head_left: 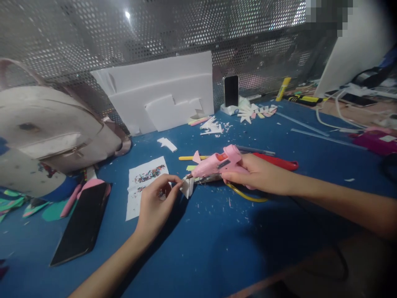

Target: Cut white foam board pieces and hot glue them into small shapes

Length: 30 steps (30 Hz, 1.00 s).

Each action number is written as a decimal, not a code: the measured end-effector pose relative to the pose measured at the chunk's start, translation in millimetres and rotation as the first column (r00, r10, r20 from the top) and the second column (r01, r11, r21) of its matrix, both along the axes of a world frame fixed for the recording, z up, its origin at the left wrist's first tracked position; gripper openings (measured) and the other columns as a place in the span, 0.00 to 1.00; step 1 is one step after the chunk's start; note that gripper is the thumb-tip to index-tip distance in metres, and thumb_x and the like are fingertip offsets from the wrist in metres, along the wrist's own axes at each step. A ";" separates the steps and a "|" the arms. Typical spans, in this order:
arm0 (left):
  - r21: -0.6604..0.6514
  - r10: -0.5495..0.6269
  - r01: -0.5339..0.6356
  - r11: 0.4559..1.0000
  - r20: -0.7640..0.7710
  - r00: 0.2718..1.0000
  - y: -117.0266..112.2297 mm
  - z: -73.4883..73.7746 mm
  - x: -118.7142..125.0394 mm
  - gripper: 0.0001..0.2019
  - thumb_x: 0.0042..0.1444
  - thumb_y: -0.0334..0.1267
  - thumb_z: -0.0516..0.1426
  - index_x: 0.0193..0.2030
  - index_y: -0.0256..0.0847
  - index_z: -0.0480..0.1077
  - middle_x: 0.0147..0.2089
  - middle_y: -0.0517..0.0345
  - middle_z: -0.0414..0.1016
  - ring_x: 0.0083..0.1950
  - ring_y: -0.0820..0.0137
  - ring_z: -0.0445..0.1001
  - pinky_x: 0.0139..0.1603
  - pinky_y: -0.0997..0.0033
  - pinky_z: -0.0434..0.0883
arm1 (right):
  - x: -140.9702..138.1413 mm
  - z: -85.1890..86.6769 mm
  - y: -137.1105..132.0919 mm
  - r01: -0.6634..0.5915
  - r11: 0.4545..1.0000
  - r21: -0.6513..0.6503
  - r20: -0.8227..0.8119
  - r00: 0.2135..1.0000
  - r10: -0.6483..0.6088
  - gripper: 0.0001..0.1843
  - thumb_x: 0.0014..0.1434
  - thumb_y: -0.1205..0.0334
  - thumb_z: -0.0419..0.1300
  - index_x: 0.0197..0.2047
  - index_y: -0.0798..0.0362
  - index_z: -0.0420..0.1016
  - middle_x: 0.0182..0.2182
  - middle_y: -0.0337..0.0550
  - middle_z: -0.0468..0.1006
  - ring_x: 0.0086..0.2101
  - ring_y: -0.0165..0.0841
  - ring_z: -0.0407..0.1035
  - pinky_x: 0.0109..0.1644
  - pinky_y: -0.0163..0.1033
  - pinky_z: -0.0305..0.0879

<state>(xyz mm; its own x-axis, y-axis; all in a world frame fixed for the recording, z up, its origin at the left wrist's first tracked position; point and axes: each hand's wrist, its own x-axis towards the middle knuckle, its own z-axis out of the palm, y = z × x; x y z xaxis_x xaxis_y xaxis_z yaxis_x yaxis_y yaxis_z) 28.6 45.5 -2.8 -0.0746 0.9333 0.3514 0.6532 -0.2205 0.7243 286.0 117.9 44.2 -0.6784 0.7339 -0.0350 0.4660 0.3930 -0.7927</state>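
Observation:
My right hand [251, 171] is wrapped round a pink hot glue gun [214, 163], whose nozzle points left and down. Between thumb and forefinger, my left hand [158, 196] pinches a small white piece of foam or card [187, 187]. The nozzle tip is at the top edge of this piece; whether it touches cannot be made out. Behind the glue gun lie a yellow stick [185, 158] and a red-handled tool [279, 161]. A yellow loop [251, 198] shows below the gun. Left of my left hand is a white sheet [133, 207] with colourful bits on it.
A dark phone [82, 223] lies at the left, before a pale backpack [62, 132]. White boards [186, 82] lean on the perforated metal panel [149, 29]. Another phone [231, 91] stands upright amid white scraps [212, 126]. A yellow-black cutter [305, 99] lies far right.

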 end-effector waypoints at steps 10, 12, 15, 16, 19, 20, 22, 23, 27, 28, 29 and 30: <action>0.014 -0.003 0.003 1.000 -0.017 1.000 0.3 0.7 1.4 0.04 0.59 0.34 0.57 0.34 0.42 0.72 0.32 0.63 0.73 0.27 0.74 0.63 0.31 0.73 0.62 | -3.7 -5.0 0.2 -0.011 1.000 -0.010 0.008 1.000 0.012 0.24 0.63 0.44 0.52 0.22 0.52 0.60 0.16 0.33 0.59 0.18 0.25 0.52 0.23 0.36 0.47; 0.015 -0.004 0.005 1.000 -0.016 1.000 0.4 0.9 1.6 0.04 0.59 0.34 0.57 0.34 0.42 0.72 0.32 0.63 0.73 0.27 0.74 0.63 0.31 0.73 0.62 | -3.9 -5.1 0.1 0.003 1.000 -0.010 0.027 1.000 -0.003 0.25 0.62 0.42 0.52 0.22 0.52 0.60 0.16 0.33 0.58 0.18 0.25 0.53 0.22 0.36 0.45; 0.021 -0.006 0.006 1.000 -0.015 1.000 0.1 2.0 2.3 0.04 0.59 0.34 0.57 0.34 0.42 0.72 0.32 0.62 0.73 0.27 0.74 0.63 0.31 0.73 0.62 | -3.6 -5.2 0.0 0.016 1.000 -0.006 0.054 0.998 -0.016 0.27 0.62 0.41 0.52 0.21 0.52 0.60 0.16 0.33 0.58 0.18 0.25 0.53 0.22 0.37 0.43; 0.024 -0.006 0.006 1.000 -0.016 1.000 -0.1 2.4 2.6 0.04 0.59 0.33 0.57 0.34 0.42 0.72 0.31 0.63 0.73 0.27 0.74 0.63 0.31 0.74 0.62 | -3.4 -5.3 -0.1 0.020 1.000 -0.003 0.066 0.998 -0.020 0.27 0.62 0.40 0.52 0.21 0.52 0.60 0.16 0.33 0.58 0.18 0.25 0.53 0.22 0.37 0.43; 0.022 -0.008 0.008 1.000 -0.015 1.000 -0.6 3.2 3.1 0.04 0.59 0.33 0.57 0.34 0.42 0.72 0.32 0.63 0.73 0.27 0.74 0.63 0.31 0.74 0.62 | -3.3 -5.9 0.0 0.033 0.999 0.013 0.086 0.996 -0.034 0.28 0.62 0.40 0.51 0.21 0.52 0.59 0.15 0.33 0.57 0.18 0.25 0.52 0.22 0.37 0.44; 0.022 -0.008 0.008 1.000 -0.014 1.000 -0.7 3.2 3.1 0.04 0.59 0.33 0.57 0.34 0.42 0.72 0.32 0.63 0.73 0.27 0.74 0.63 0.31 0.74 0.62 | -3.4 -6.1 0.0 0.030 0.999 0.012 0.086 0.996 -0.031 0.28 0.62 0.40 0.51 0.20 0.52 0.59 0.15 0.34 0.57 0.18 0.25 0.52 0.22 0.37 0.44; 0.025 -0.009 0.010 1.000 -0.015 1.000 -0.4 3.0 2.8 0.04 0.59 0.33 0.57 0.34 0.42 0.72 0.32 0.63 0.73 0.27 0.75 0.63 0.31 0.74 0.62 | -3.8 -6.4 0.0 0.025 1.000 0.004 0.077 0.997 -0.025 0.28 0.62 0.40 0.51 0.20 0.52 0.59 0.15 0.34 0.58 0.18 0.24 0.52 0.22 0.37 0.44; 0.027 -0.010 0.010 1.000 -0.014 1.000 -0.2 2.9 2.7 0.04 0.59 0.33 0.57 0.34 0.42 0.72 0.32 0.63 0.73 0.27 0.75 0.63 0.31 0.74 0.62 | -4.0 -6.3 0.0 0.023 1.000 -0.001 0.074 0.997 -0.023 0.28 0.62 0.40 0.51 0.20 0.52 0.59 0.15 0.34 0.58 0.17 0.24 0.52 0.22 0.37 0.44; 0.044 -0.011 0.012 0.999 -0.020 1.000 0.7 2.2 2.3 0.04 0.59 0.32 0.57 0.34 0.42 0.72 0.31 0.65 0.73 0.26 0.76 0.63 0.30 0.75 0.62 | -4.0 -4.9 -0.3 0.028 1.000 -0.015 0.072 0.997 -0.027 0.28 0.61 0.40 0.52 0.20 0.52 0.59 0.15 0.33 0.58 0.17 0.25 0.54 0.21 0.35 0.45; 0.049 -0.010 0.011 0.999 -0.023 1.000 0.8 2.0 2.3 0.04 0.59 0.32 0.57 0.34 0.42 0.72 0.31 0.65 0.72 0.26 0.76 0.63 0.30 0.75 0.62 | -3.9 -4.4 -0.5 0.029 0.999 -0.017 0.072 0.997 -0.028 0.28 0.61 0.40 0.52 0.20 0.53 0.59 0.15 0.33 0.59 0.17 0.25 0.54 0.21 0.35 0.46; 0.052 -0.009 0.010 0.999 -0.026 1.000 0.9 1.8 2.4 0.04 0.59 0.32 0.57 0.34 0.42 0.72 0.31 0.65 0.72 0.26 0.76 0.63 0.30 0.75 0.62 | -3.9 -3.9 -0.6 0.030 0.999 -0.019 0.071 0.997 -0.029 0.28 0.61 0.40 0.52 0.20 0.53 0.59 0.15 0.33 0.59 0.17 0.25 0.54 0.22 0.35 0.47; 0.054 -0.008 0.010 0.998 -0.028 1.000 1.0 1.5 2.4 0.04 0.59 0.31 0.57 0.34 0.42 0.72 0.31 0.65 0.72 0.26 0.76 0.62 0.31 0.75 0.62 | -3.9 -3.4 -0.8 0.031 0.999 -0.021 0.073 0.997 -0.030 0.28 0.61 0.40 0.52 0.20 0.53 0.60 0.15 0.33 0.59 0.17 0.24 0.55 0.22 0.35 0.48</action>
<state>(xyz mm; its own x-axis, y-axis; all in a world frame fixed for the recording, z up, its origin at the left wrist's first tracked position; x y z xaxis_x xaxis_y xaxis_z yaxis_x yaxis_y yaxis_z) 31.0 46.5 -1.3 -0.0557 0.9134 0.4033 0.6704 -0.2651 0.6930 282.0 117.1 40.8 -0.6507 0.7527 -0.0999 0.5344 0.3604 -0.7646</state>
